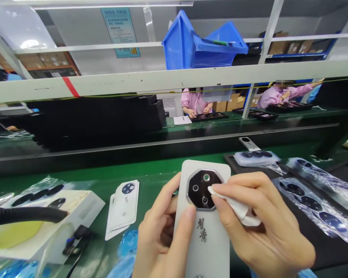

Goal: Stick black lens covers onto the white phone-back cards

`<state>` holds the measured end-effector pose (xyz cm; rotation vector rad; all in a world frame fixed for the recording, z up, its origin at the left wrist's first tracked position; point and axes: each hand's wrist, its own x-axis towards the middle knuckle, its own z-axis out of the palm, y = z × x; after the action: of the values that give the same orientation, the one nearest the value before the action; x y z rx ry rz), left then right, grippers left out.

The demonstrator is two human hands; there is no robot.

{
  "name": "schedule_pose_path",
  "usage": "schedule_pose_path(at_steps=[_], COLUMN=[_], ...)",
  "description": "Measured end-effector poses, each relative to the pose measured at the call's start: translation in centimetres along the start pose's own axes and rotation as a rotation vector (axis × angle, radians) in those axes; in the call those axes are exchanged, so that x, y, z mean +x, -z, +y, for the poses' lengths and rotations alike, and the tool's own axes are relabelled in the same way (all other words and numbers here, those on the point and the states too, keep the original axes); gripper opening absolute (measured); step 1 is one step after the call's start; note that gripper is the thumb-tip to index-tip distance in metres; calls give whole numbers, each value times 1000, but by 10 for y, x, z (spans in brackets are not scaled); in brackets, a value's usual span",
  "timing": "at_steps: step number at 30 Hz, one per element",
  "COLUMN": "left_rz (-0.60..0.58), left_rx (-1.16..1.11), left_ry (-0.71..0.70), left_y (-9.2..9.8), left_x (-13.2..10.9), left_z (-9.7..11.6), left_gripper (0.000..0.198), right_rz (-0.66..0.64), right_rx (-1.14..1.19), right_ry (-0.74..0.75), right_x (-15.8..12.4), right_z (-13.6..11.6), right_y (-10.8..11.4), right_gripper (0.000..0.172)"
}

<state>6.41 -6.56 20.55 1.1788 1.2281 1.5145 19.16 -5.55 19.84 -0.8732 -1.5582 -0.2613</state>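
Head view, nearest first: the left hand (162,227) is closed around the left edge of a white-backed phone (204,251), its thumb lying on the back beside the printed characters and its fingers curled behind. The right hand (263,216) reaches in from the lower right, pinching a folded white cloth (232,202) whose tip rests at the silver rim of the dark octagonal camera plate (198,189). Any pass of the cloth across the plate would have that rim to clear, and the phone's top edge stands free above the green bench (159,181). Lower left of the frame, a black hose (23,216) lies across a white box (78,208), with white printed cards (123,206) just beside the left hand. To the right, clear film sheets (310,204) hold dark lens plates. Farther up the frame, beyond a black divider, two co-workers (194,104) (284,94) handle black trays, under a blue bin (203,44) at top centre.
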Motion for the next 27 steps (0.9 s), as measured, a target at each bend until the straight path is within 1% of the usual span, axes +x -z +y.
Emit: schedule_pose_path(at_steps=[2,3,5,7,9,15,17,22,27], left_rz=[-24,-46,-98,-139,-163,-231,-255,-261,-275], left_rx=[-25,-30,-30,-36,-62,-201,-214,-189,-230], left_ry=[24,39,67,88,114,217,219,220,225], left_y=[1,2,5,7,9,9,10,12,11], left_x=[0,1,1,2,3,6,6,7,7], left_z=[-1,-1,-2,-2,-2,0,0,0,1], left_gripper=[43,46,52,53,52,53,55,56,56], right_rz=[0,-21,-97,-173,-209,-220,-204,-205,-188], right_rx=[-34,-51,-72,-82,-90,-107,-106,-96,-70], right_ry=[0,1,24,60,81,65,43,46,24], right_x=[0,0,0,0,0,-1,-2,-2,-2], right_z=[1,2,5,9,11,12,11,11,11], right_y=[2,4,11,18,23,27,27,27,25], right_gripper=[20,21,26,31,34,37,36,36,37])
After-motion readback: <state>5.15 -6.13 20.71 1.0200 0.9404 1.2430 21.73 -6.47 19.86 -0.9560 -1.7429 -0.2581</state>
